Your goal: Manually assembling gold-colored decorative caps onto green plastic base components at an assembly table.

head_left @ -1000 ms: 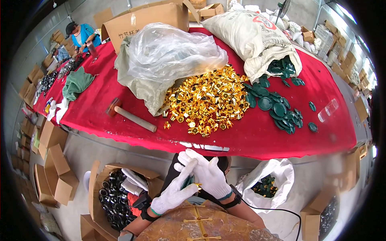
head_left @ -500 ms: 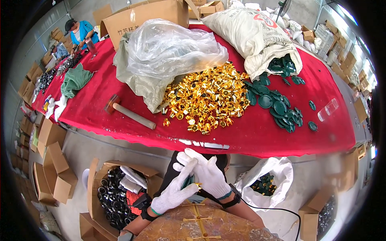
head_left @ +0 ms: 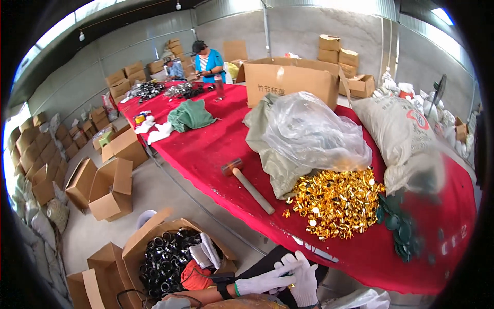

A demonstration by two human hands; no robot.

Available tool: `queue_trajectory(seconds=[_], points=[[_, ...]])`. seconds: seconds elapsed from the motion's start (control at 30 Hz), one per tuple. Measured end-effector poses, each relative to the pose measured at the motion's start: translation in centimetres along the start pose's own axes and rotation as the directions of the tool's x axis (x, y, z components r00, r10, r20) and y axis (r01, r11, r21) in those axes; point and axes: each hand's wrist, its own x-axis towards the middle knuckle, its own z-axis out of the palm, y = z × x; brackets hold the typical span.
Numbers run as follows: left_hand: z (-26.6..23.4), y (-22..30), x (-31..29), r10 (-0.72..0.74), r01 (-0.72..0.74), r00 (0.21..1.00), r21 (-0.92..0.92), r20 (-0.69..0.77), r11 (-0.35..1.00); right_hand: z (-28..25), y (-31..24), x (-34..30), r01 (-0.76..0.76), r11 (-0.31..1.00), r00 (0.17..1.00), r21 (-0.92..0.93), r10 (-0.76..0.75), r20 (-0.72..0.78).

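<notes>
My gloved left hand point(head_left: 265, 283) reaches across to my gloved right hand point(head_left: 306, 285), low in the view beside the table's front edge. Both wear white knitted gloves and press together, fingers closed. A small shiny gold-coloured piece point(head_left: 292, 285) shows between them; the gloves cover most of it. On the red-covered table point(head_left: 350, 268) just beyond lies a large heap of gold-coloured pieces point(head_left: 337, 206). Dark green round discs point(head_left: 403, 232) are scattered to its right, partly blurred.
A mallet point(head_left: 252, 189) lies left of the heap, near clear plastic sheeting point(head_left: 314, 129) and a big carton point(head_left: 293, 82). A stuffed woven sack point(head_left: 396, 134) leans at right. Below left stands a carton of black rings point(head_left: 164, 262). Another person point(head_left: 210, 64) works at the far end.
My view has swung up and to the left, so the table and heap appear farther right. My hands remain together around the gold-coloured piece.
</notes>
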Motion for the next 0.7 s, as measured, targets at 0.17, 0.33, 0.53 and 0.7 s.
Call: queue_trajectory(seconds=[0.17, 0.33, 0.53, 0.7], points=[[-0.5, -0.2, 0.7, -0.013, 0.012, 1.000, -0.107, -0.012, 0.994, -2.8, 1.5, -1.5, -0.109, 0.988, 0.983, -0.110, 0.091, -0.158], [-0.2, -1.4, 1.3, -0.112, 0.109, 0.994, -0.163, -0.009, 0.981, -5.6, 3.0, -2.0, -0.125, 0.963, 0.986, -0.239, 0.093, -0.140], [0.8, 1.5, 0.5, -0.102, 0.111, 0.991, -0.094, 0.091, 0.989, -6.1, 3.0, -1.7, -0.175, 0.984, 0.971, 0.030, 0.177, -0.160], [0.6, -1.1, 1.2, -0.101, 0.113, 0.991, -0.140, 0.088, 0.984, -5.7, 2.7, -1.9, -0.167, 0.986, 0.970, -0.010, 0.162, -0.181]])
